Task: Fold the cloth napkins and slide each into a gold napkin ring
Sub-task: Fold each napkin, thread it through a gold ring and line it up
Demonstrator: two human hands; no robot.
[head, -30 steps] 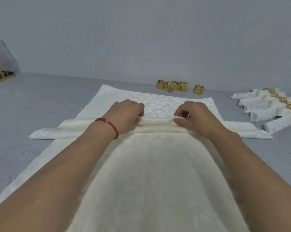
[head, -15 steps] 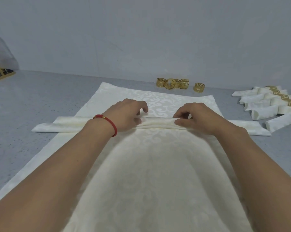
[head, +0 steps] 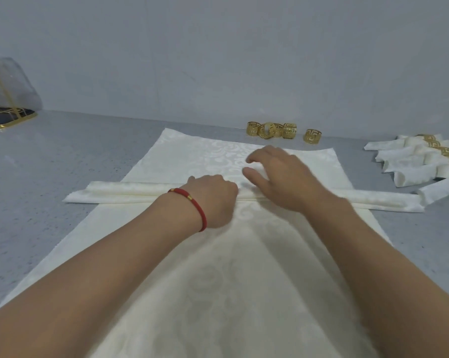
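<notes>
From the head camera, a long folded napkin (head: 130, 193) lies as a narrow band running left to right across the grey table (head: 50, 164), on top of a larger cream cloth (head: 218, 280) that stretches from the near edge toward the far wall.

The left hand (head: 213, 200), with a red bracelet (head: 196, 208) at the wrist, sits on the middle of the band. Its fingers are curled down over the far edge of the fold, so the grip has the napkin pressed and held under the knuckles; the fingertips themselves are hidden.

The right hand (head: 282, 179) is just beside it, to the right and a little farther away. Its heel rests on the band, while its fingers are spread and loosely bent over the patterned cloth beyond the fold, closing on nothing I can see. So the napkin passes under both hands, its left end poking out well to the left and its right end reaching far to the right.

Along the far edge of the table, beyond the cloth, stand loose gold napkin rings (head: 272, 130), four bunched together and one just to their right. At the far right lie finished napkins (head: 409, 161), rolled and already banded in gold, overlapping one another. At the far left sits a clear cover with gold trim (head: 8, 86).
</notes>
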